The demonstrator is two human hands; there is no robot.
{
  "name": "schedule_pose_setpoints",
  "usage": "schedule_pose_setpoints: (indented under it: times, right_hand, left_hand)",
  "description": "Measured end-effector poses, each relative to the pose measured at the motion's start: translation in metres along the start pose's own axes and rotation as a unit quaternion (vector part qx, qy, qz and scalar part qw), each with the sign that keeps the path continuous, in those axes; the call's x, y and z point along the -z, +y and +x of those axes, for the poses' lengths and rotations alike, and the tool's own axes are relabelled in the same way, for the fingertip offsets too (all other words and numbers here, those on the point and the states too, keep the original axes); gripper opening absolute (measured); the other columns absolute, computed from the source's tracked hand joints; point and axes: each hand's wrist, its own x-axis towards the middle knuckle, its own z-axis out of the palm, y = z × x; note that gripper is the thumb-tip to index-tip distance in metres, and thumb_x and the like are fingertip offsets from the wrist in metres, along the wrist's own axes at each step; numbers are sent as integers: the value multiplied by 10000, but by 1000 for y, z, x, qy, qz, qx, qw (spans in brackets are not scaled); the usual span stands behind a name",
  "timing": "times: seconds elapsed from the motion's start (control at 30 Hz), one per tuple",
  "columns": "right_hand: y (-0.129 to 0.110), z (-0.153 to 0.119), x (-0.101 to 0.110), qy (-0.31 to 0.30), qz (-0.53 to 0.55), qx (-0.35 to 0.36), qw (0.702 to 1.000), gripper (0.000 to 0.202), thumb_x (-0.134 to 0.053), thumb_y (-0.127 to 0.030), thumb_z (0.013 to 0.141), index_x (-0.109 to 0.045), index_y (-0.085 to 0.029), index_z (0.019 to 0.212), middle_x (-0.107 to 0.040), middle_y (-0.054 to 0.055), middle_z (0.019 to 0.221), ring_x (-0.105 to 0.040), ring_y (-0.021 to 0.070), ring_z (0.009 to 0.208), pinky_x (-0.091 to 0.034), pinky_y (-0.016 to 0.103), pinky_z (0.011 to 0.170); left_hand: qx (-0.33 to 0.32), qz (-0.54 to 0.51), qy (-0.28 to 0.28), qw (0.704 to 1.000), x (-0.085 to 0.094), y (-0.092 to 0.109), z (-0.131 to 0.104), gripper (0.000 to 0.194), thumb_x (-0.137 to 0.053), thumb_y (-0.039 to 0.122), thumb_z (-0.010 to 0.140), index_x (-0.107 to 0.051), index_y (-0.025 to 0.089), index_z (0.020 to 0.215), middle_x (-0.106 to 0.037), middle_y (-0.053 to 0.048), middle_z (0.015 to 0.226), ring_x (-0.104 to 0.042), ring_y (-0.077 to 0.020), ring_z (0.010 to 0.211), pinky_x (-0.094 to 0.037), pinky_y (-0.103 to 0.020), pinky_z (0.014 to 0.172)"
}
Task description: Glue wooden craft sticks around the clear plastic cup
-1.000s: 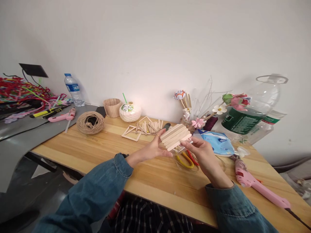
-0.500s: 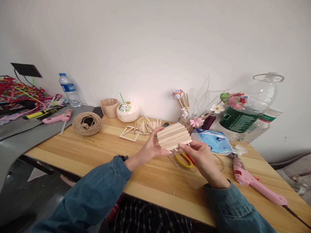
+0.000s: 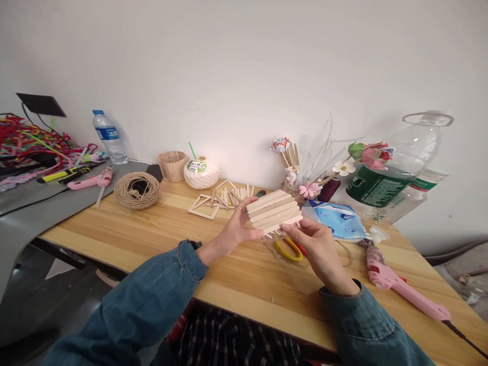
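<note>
A small panel of popsicle sticks (image 3: 273, 212), laid side by side, is held up above the table, slightly tilted. My left hand (image 3: 238, 230) is closed on its left edge, thumb below and fingers behind. On the lower right corner, my right hand (image 3: 314, 246) pinches the panel between thumb and fingers. White bits, perhaps strings of glue, show along its lower edge. Below the panel lie yellow-handled scissors (image 3: 288, 250), partly covered by it. Behind it on the table are loose sticks and stick frames (image 3: 204, 207).
A twine ball (image 3: 137, 190), a ribbed wooden cup (image 3: 172, 165) and a wrapped coconut (image 3: 201, 174) stand at back left. On the right are a tissue pack (image 3: 337, 221), a large plastic bottle (image 3: 381, 185) and a pink glue gun (image 3: 407, 292). Another glue gun (image 3: 91, 180) lies far left.
Both hands keep their hold on the stick panel, which is tilted very slightly differently. The whole view has shifted a little.
</note>
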Motion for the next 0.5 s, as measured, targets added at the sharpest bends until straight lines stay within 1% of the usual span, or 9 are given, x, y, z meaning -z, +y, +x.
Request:
schedule_pose_setpoints:
  times: [0.1,0.2,0.3,0.43,0.5]
  right_hand:
    - [3,1,-7,35,-20,22,999,454,-788,-414,590,-602,-204,946,-666,45,983,-599,213,921,-469,368,866]
    - [8,1,-13,84,-37,47,995,516,-800,-405,574,-522,-215,965,-637,42,978,-594,206,914,-479,363,840]
    - [10,0,-16,86,-35,56,994,436,-755,-428,643,-532,-210,947,-636,50,972,-598,204,912,-477,362,847]
    - [8,-2,-11,71,-27,60,995,317,-643,-460,762,-572,-209,942,-650,46,944,-602,195,881,-483,343,809]
    - [6,-3,-7,75,-36,63,995,258,-590,-460,808,-588,-210,871,-644,32,885,-592,184,843,-473,331,791]
  left_hand:
    - [-45,42,20,998,0,-4,1,756,-797,240,588,-388,265,1224,-491,-55,1272,-456,-238,1201,-403,-364,991]
    - [-49,52,17,997,-2,-5,0,780,-792,231,601,-345,267,1239,-436,-76,1317,-429,-254,1231,-446,-368,954]
    - [-41,42,9,998,-3,-5,-1,776,-788,222,612,-331,268,1237,-432,-79,1313,-437,-251,1225,-459,-368,940]
    - [-37,24,1,999,-2,-4,-2,762,-792,217,610,-346,267,1226,-454,-70,1303,-471,-236,1197,-435,-370,969]
    - [-31,15,-4,999,-1,-4,-2,773,-797,218,603,-349,267,1230,-490,-68,1275,-495,-238,1175,-424,-380,979]
